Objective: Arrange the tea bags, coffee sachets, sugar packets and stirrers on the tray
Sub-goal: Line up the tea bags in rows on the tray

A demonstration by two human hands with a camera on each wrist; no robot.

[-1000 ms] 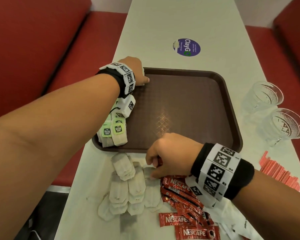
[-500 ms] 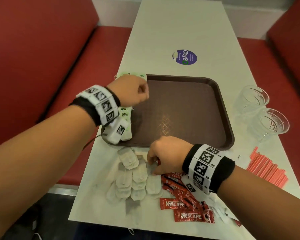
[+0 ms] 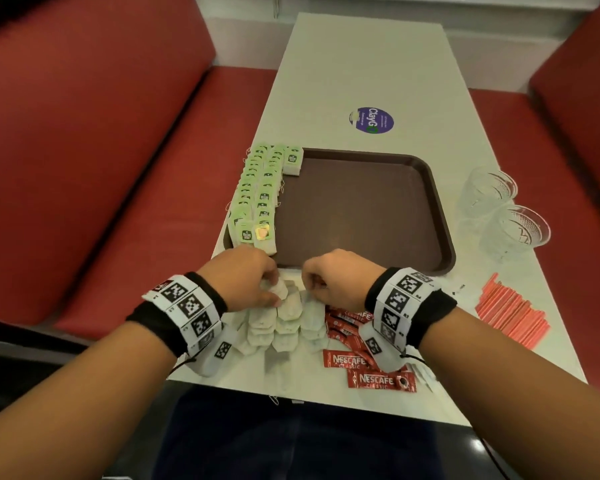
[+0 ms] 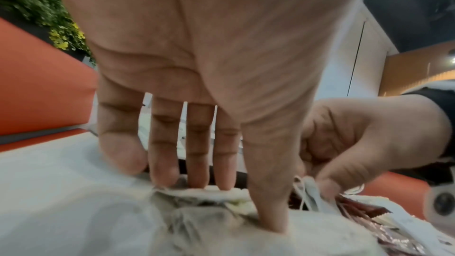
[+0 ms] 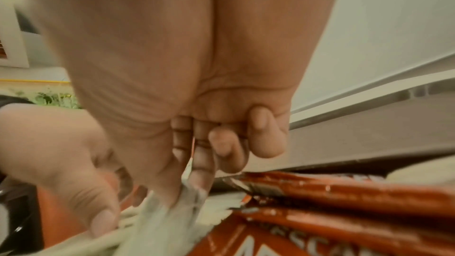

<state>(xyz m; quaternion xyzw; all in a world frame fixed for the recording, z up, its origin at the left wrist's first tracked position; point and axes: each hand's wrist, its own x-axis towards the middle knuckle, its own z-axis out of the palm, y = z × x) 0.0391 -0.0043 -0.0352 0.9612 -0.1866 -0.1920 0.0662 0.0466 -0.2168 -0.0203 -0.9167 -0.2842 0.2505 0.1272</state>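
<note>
A brown tray point(image 3: 361, 216) lies mid-table, with rows of green-tagged tea bags point(image 3: 260, 195) lined along its left side. A pile of loose tea bags point(image 3: 284, 329) lies in front of the tray. Both hands meet over this pile. My left hand point(image 3: 274, 289) pinches a tea bag point(image 4: 202, 192) between fingers and thumb. Beside it, my right hand point(image 3: 312, 285) pinches the edge of another tea bag point(image 5: 189, 194). Red Nescafe sachets point(image 3: 361, 362) lie right of the pile, under my right wrist. Red stirrers point(image 3: 510, 313) lie far right.
Two clear glasses point(image 3: 492, 192) point(image 3: 520, 230) stand right of the tray. A purple sticker point(image 3: 373, 120) marks the table beyond it. Red bench seats run along both sides. White packets point(image 3: 423, 372) peek out under my right wrist near the table's front edge.
My left hand has drawn back from the tray's far left corner to the pile of loose tea bags, uncovering the rows on the tray. My right hand has stayed at the pile.
</note>
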